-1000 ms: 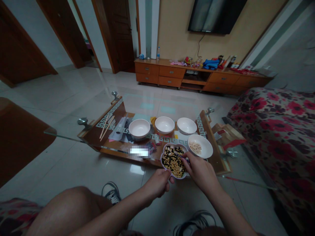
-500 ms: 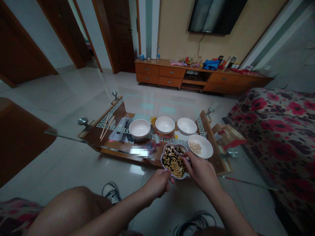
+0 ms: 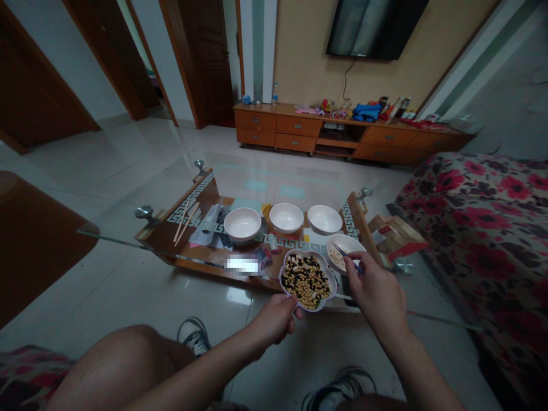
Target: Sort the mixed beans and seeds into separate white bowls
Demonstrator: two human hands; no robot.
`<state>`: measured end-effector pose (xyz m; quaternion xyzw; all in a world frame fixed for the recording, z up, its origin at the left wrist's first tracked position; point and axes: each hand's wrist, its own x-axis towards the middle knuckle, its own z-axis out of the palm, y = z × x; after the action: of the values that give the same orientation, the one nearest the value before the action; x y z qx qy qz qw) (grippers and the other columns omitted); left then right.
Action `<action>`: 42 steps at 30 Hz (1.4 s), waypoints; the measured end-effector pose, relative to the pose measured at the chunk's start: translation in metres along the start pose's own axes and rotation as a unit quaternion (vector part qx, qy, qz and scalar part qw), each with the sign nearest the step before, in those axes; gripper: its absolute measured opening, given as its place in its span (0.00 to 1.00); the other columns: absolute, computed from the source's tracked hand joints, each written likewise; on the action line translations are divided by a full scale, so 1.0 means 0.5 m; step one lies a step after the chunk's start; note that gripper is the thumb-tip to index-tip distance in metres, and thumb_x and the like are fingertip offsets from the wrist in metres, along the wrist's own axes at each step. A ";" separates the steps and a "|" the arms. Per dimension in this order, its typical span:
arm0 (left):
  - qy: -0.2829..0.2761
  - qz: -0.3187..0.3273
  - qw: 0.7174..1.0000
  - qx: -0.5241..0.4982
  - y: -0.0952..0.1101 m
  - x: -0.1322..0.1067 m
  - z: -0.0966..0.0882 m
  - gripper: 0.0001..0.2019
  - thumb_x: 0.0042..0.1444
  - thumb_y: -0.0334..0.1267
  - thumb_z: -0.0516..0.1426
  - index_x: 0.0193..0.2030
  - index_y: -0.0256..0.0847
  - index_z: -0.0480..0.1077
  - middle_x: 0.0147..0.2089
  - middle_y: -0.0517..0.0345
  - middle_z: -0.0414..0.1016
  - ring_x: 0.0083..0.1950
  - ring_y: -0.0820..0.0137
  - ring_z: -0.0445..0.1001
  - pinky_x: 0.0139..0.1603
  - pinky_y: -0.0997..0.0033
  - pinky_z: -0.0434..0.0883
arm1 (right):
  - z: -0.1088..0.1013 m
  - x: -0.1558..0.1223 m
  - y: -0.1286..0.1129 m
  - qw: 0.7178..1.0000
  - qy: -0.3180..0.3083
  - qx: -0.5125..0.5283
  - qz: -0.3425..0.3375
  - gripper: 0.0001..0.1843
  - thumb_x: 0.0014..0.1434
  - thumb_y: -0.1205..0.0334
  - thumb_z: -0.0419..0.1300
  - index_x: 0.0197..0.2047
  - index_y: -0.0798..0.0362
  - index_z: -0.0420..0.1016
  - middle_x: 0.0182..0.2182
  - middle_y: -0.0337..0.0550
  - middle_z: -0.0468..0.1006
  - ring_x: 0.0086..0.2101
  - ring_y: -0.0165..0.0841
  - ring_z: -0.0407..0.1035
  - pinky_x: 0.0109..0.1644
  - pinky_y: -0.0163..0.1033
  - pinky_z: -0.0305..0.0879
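Note:
My left hand (image 3: 280, 318) pinches the near rim of a flower-shaped dish (image 3: 331, 283) with a pale purple edge. Mixed beans (image 3: 306, 281), yellow and black with a few whitish pieces, fill that dish. In my right hand (image 3: 379, 288) is a pair of slim, dark tweezers (image 3: 349, 260), tips down inside the right-hand white bowl (image 3: 358, 246). Pale flat seeds (image 3: 337, 258) lie in this bowl; my fingers cover its near right side. Whether the tips grip a seed is too small to tell. Behind stand three more white bowls: left (image 3: 242, 224), middle (image 3: 286, 218) and right (image 3: 325, 219).
Everything stands on a glass-topped table (image 3: 128, 231). Wooden chopsticks (image 3: 186, 224) lie at its left. A small plastic packet (image 3: 263, 257) sits left of the dish. Beyond the table's right side is a brown paper bag (image 3: 396, 237), near a flowered sofa (image 3: 483, 228).
My right hand has moved right with the tweezers, from over the bean dish to the bowl of pale seeds. The left hand and the dish have stayed in place.

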<state>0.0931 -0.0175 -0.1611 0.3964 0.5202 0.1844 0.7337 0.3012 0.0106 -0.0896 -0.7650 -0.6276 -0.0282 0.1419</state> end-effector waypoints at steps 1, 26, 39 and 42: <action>0.000 -0.001 1.000 0.002 -0.001 0.001 0.000 0.24 0.62 0.60 0.43 0.32 0.41 0.64 0.14 0.68 0.57 0.12 0.78 0.47 0.15 0.77 0.45 | -0.002 0.000 0.000 1.000 0.006 -0.002 0.019 0.14 0.66 0.51 0.54 0.46 0.48 0.76 0.26 0.43 0.79 0.24 0.32 0.69 0.27 0.34 0.47; 0.000 -0.007 1.000 0.004 0.001 0.001 -0.002 0.23 0.62 0.57 0.42 0.31 0.41 0.64 0.14 0.68 0.56 0.12 0.78 0.47 0.15 0.77 0.45 | 0.014 -0.002 -0.017 0.969 -0.104 0.222 -0.041 0.14 0.59 0.49 0.56 0.36 0.49 0.77 0.29 0.42 0.81 0.29 0.35 0.75 0.33 0.35 0.64; -0.001 -0.004 1.000 -0.002 0.005 -0.004 0.002 0.23 0.61 0.59 0.43 0.31 0.42 0.64 0.14 0.68 0.56 0.13 0.78 0.47 0.15 0.77 0.44 | 0.004 -0.008 0.001 0.951 -0.259 0.120 -0.119 0.07 0.54 0.58 0.58 0.27 0.49 0.74 0.27 0.40 0.79 0.29 0.34 0.71 0.31 0.35 0.57; 0.001 -0.012 1.000 0.000 0.009 -0.003 0.004 0.23 0.61 0.58 0.43 0.31 0.42 0.64 0.14 0.68 0.56 0.13 0.78 0.46 0.15 0.76 0.44 | 0.023 -0.012 -0.007 0.939 -0.270 0.159 -0.139 0.10 0.58 0.55 0.56 0.32 0.49 0.75 0.30 0.41 0.80 0.31 0.34 0.72 0.33 0.35 0.58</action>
<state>0.0949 -0.0164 -0.1562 0.3897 0.5256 0.1756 0.7356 0.2949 0.0086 -0.1011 -0.6164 -0.7389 0.2598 0.0812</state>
